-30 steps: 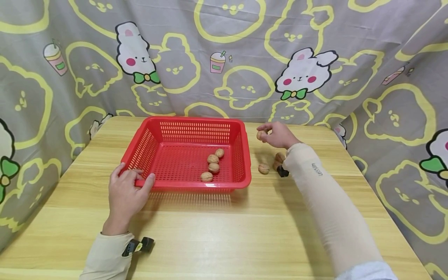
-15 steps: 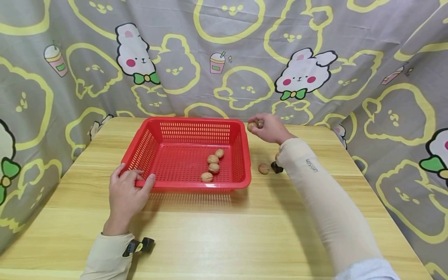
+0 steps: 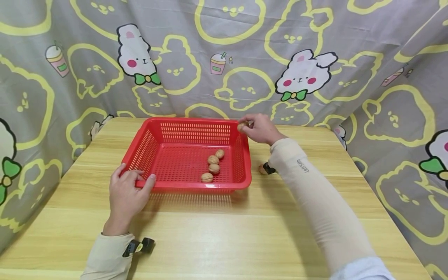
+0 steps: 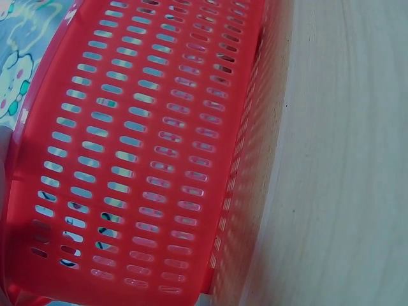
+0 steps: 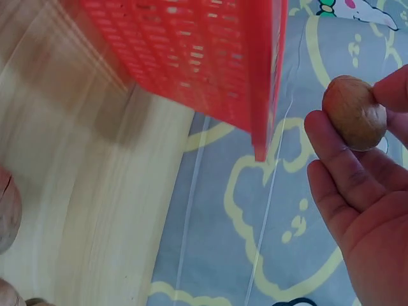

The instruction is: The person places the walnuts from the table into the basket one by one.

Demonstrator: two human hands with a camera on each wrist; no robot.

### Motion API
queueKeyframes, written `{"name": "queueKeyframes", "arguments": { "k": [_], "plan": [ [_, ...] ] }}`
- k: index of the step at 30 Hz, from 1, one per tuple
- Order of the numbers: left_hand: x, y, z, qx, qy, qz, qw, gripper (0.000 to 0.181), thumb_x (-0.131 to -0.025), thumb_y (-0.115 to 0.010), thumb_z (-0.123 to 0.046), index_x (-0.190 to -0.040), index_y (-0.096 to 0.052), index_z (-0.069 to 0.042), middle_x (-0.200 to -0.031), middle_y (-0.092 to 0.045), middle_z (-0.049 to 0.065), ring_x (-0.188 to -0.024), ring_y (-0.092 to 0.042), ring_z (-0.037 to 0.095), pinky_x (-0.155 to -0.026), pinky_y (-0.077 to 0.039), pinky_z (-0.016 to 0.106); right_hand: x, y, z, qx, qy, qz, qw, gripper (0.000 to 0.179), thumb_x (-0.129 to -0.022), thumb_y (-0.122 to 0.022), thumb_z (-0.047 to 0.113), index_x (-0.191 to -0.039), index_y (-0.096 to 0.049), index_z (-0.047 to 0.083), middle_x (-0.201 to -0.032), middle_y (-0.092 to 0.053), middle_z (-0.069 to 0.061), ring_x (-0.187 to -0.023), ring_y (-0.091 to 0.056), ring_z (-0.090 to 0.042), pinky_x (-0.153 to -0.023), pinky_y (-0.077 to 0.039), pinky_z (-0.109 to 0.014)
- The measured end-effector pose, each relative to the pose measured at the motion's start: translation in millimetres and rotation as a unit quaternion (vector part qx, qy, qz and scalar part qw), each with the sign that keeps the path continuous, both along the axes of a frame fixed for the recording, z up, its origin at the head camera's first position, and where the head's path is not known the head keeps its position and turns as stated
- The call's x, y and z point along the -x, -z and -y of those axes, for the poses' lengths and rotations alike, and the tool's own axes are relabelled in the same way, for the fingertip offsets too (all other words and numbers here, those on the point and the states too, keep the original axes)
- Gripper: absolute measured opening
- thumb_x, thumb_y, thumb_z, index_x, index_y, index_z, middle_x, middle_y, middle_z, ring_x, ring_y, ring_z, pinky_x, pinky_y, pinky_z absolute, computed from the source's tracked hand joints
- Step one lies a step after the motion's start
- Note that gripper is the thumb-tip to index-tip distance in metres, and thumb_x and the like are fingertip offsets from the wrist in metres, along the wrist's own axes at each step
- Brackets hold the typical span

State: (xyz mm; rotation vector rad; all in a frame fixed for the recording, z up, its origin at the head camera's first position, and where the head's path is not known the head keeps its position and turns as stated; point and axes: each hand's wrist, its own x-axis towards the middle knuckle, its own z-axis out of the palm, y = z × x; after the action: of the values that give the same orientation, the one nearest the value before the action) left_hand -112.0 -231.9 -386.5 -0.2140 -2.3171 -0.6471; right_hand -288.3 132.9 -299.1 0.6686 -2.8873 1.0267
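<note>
A red plastic basket [image 3: 182,186] with slotted walls stands on the table, and several walnuts [image 3: 214,168] lie on its floor toward the right. My left hand [image 3: 127,194] grips the basket's front left corner, thumb over the rim. In the left wrist view the basket's slotted wall [image 4: 140,153] fills much of the picture, with only a sliver of the hand at the edge. At the basket's back right corner, my right hand [image 3: 260,128] pinches a walnut [image 5: 354,113] between thumb and fingers, level with the rim.
Right of the basket, a walnut [image 3: 261,168] lies on the wooden table [image 3: 217,233], partly hidden by the right wrist's black camera [image 3: 268,168]. More walnuts [image 5: 7,210] show at the right wrist view's left edge. A patterned curtain [image 3: 245,50] hangs behind the table.
My right hand has moved left with the walnut, from beyond the basket's right side to its back right corner. The left hand and the basket have stayed in place.
</note>
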Motion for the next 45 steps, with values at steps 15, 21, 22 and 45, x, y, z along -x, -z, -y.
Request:
{"name": "queueKeyframes", "arguments": {
  "k": [15,21,22,45],
  "plan": [
    [-0.1,0.1,0.1,0.004,-0.002,0.000,1.0000,0.037,-0.082,-0.062,-0.031,-0.068,-0.054,0.002,-0.079,-0.065,0.024,-0.081,-0.061,0.041,-0.109,-0.027,0.049,-3.0,-1.3,29.1,-0.015,-0.066,-0.033,0.9971,0.019,-0.086,-0.064,0.011,-0.103,-0.072,0.008,-0.094,-0.067,-0.004,-0.072,-0.057,-0.019,-0.066,-0.049,-0.030],
    [-0.2,0.1,0.2,0.003,-0.002,0.003,1.0000,0.036,-0.082,-0.062,-0.031,-0.068,-0.054,0.002,-0.080,-0.065,0.024,-0.082,-0.061,0.041,-0.110,-0.027,0.049,-5.2,0.1,40.1,-0.021,-0.087,-0.024,0.9957,0.021,-0.084,-0.063,0.007,-0.104,-0.072,0.007,-0.098,-0.066,-0.004,-0.071,-0.058,-0.019,-0.065,-0.050,-0.030],
    [-0.3,-0.1,0.2,0.002,-0.002,0.003,1.0000,0.036,-0.082,-0.062,-0.031,-0.069,-0.054,0.002,-0.080,-0.065,0.024,-0.082,-0.061,0.041,-0.110,-0.027,0.049,-5.3,-0.1,40.9,-0.027,-0.091,-0.023,0.9953,0.022,-0.085,-0.063,0.007,-0.104,-0.072,0.008,-0.100,-0.066,-0.004,-0.072,-0.058,-0.019,-0.066,-0.050,-0.030],
    [-2.0,-2.0,-1.9,-0.001,0.004,-0.004,1.0000,0.037,-0.083,-0.061,-0.031,-0.067,-0.053,0.001,-0.080,-0.065,0.025,-0.082,-0.061,0.041,-0.109,-0.027,0.050,-2.4,-13.2,61.0,-0.062,-0.139,0.043,0.9874,0.024,-0.092,-0.064,0.011,-0.114,-0.072,0.014,-0.116,-0.067,-0.001,-0.078,-0.057,-0.018,-0.066,-0.046,-0.029]
  ]
}}
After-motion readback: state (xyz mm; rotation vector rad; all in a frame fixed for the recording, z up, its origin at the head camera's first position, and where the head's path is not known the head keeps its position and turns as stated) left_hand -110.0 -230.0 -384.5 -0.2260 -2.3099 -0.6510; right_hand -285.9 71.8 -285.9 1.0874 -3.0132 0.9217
